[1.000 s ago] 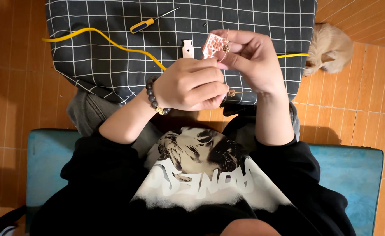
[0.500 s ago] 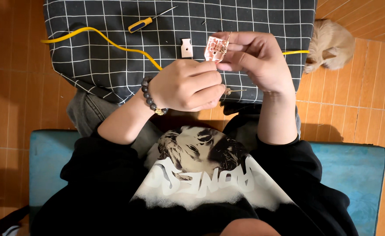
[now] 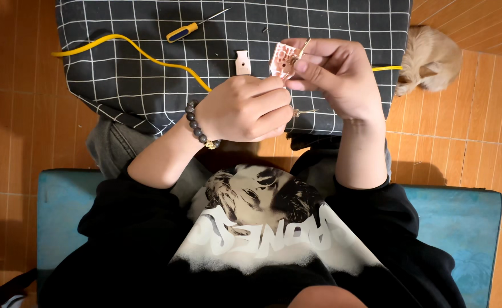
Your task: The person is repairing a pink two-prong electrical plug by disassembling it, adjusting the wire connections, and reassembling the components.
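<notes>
A small pinkish, translucent flat part (image 3: 282,60) dotted with dark spots is pinched between the fingers (image 3: 311,67) of the right hand (image 3: 334,77), thumb and forefinger closed on its right edge, with a thin brass-coloured piece showing at its 1 o'clock corner. The left hand (image 3: 245,108) is curled almost into a fist at 7 o'clock of the part, its fingertips brought against the part's lower edge; what, if anything, is gripped inside that fist cannot be told. A small metal pin-like piece (image 3: 303,112) is seen just at 3 o'clock of the left knuckles. A dark beaded bracelet (image 3: 197,125) is worn on the left wrist.

Both hands are held above a dark cloth with a white grid (image 3: 120,85) spread over the lap. A small white plastic piece (image 3: 243,63) lies on the cloth just at 9 o'clock of the held part. A yellow cable (image 3: 120,45) is laid across the cloth from 9 o'clock toward the left hand, and its other stretch shows at 3 o'clock of the right hand. A screwdriver with a yellow and blue handle (image 3: 185,29) rests at 11 o'clock. A small fluffy tan animal (image 3: 430,60) lies on the wooden floor (image 3: 479,125) at 3 o'clock, beside the cloth. A blue seat (image 3: 63,211) is seen under the person at 6 o'clock
</notes>
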